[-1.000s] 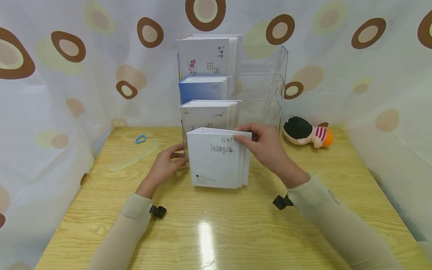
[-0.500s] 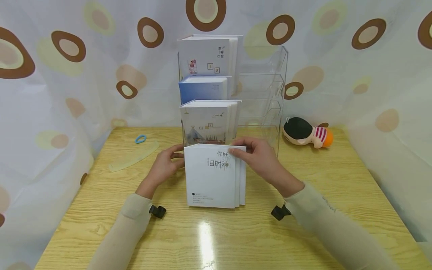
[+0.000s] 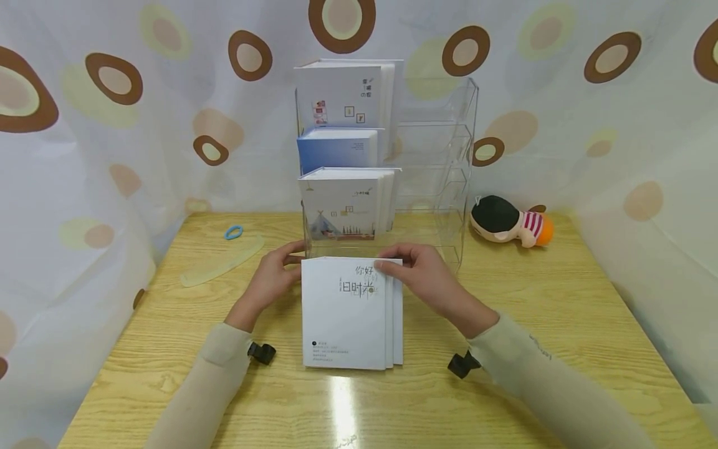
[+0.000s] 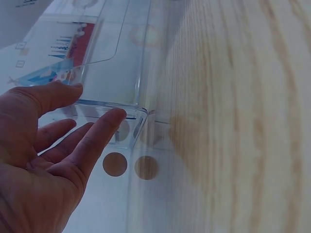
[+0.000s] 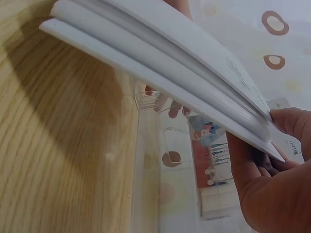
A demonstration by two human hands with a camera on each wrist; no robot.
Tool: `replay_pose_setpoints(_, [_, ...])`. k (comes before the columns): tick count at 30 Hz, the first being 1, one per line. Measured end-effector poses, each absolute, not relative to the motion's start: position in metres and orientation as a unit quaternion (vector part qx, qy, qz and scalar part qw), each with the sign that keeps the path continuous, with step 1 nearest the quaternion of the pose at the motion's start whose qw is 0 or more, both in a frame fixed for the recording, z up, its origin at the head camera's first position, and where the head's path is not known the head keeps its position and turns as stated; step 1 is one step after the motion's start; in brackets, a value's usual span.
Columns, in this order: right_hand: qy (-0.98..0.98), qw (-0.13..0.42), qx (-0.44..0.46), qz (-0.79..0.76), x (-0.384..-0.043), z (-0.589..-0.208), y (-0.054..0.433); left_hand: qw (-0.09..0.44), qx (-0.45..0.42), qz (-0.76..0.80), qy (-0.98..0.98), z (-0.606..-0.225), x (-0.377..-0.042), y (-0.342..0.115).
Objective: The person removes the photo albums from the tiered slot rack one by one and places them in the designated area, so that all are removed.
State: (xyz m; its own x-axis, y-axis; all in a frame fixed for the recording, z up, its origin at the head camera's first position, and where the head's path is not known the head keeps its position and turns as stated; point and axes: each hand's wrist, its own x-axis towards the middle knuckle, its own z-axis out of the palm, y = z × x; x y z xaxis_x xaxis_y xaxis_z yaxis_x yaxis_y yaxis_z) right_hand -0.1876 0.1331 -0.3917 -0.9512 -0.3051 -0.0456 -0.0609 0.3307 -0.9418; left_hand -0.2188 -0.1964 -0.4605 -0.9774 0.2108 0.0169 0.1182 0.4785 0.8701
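My right hand (image 3: 429, 277) pinches a white hardcover book (image 3: 344, 324) by its upper right corner, thumb on the front cover and fingers behind. Dark printed characters mark the book's upper part. In the right wrist view, its page block shows between the two covers. The book stands roughly upright in front of a clear tiered rack (image 3: 429, 234). My left hand (image 3: 275, 274) holds the rack's lower left front corner; thumb and fingertips meet the clear plastic edge in the left wrist view. A book with a tent picture (image 3: 342, 209) sits in the tier just behind.
Higher up the rack stand a blue book (image 3: 333, 149) and a pale grey-white book (image 3: 339, 90), both on the left side. Right of the rack lies a soft doll (image 3: 507, 221). A blue ring (image 3: 233, 232) and a pale yellow strip (image 3: 224, 262) lie on the wooden table (image 3: 505, 386) at left.
My right hand has drawn the white book down and toward me, slightly left, uncovering the tent-picture book and the rack's lowest tier. My left hand stays at the rack's corner.
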Motion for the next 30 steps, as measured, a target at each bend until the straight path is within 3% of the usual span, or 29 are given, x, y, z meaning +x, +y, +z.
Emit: replay_pose_setpoints(30, [0.838,0.188,-0.155,-0.488,-0.188,-0.414,0.125,0.056,0.093,0.501,0.859,-0.46,-0.217,-0.197])
